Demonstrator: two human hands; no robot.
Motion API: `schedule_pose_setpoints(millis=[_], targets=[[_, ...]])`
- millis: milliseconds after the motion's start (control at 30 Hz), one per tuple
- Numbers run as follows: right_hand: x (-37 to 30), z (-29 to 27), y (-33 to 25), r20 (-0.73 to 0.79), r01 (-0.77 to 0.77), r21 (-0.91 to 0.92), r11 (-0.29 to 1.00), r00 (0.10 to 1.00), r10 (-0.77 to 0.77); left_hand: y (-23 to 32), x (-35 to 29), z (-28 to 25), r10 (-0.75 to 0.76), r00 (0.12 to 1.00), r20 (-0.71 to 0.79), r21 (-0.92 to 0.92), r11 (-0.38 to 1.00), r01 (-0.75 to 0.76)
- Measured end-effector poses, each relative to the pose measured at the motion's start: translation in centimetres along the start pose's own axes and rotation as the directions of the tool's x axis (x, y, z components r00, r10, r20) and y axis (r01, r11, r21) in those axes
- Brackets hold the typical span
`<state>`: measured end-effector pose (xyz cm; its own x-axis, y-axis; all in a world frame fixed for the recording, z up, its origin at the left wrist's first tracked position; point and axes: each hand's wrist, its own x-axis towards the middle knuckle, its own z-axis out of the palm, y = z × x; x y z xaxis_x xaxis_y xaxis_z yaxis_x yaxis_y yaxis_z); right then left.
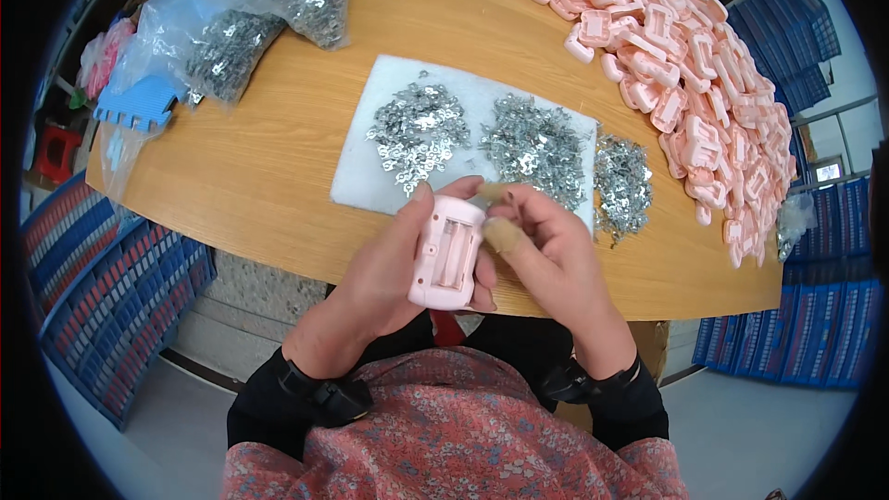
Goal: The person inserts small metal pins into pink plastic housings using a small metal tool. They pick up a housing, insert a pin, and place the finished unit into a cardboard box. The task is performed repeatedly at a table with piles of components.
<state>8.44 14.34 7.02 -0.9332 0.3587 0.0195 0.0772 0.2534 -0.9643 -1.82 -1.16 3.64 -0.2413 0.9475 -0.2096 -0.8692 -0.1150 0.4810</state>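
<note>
Battery-compartment housing (448,255), pink: gripped in left hand (391,255) over table's (278,134) near edge; right hand (557,257) pinched alongside, contents unclear. Step, apparently: fitting metal clips (421,130); next calls for precise fingertip alignment.

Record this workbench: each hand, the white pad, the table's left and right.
Left hand: holds a pale pink plastic casing with rounded corners
Right hand: tan-covered fingertips at the casing's upper right; any grip unclear
White rectangular pad: two heaps of small silvery metal parts, a third beside its right edge
Brown wooden table, left: clear plastic bags of metal parts
Table, right: pile of pink plastic casings
</note>
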Motion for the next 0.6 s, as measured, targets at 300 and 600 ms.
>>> schedule_pose_setpoints(millis=[300, 600], targets=[[-0.3, -1.0, 0.0, 0.198, -0.375, 0.307, 0.874, 0.924, 0.327, 0.4, -1.4, 1.3, 0.299, 0.947, -0.117, 0.771, 0.628, -0.103], [-1.0, -0.7, -0.1, 0.207, -0.343, 0.263, 0.902, 0.933, 0.294, 0.7, -1.2, 2.2, 0.385, 0.922, 0.043, 0.982, 0.153, -0.109]])
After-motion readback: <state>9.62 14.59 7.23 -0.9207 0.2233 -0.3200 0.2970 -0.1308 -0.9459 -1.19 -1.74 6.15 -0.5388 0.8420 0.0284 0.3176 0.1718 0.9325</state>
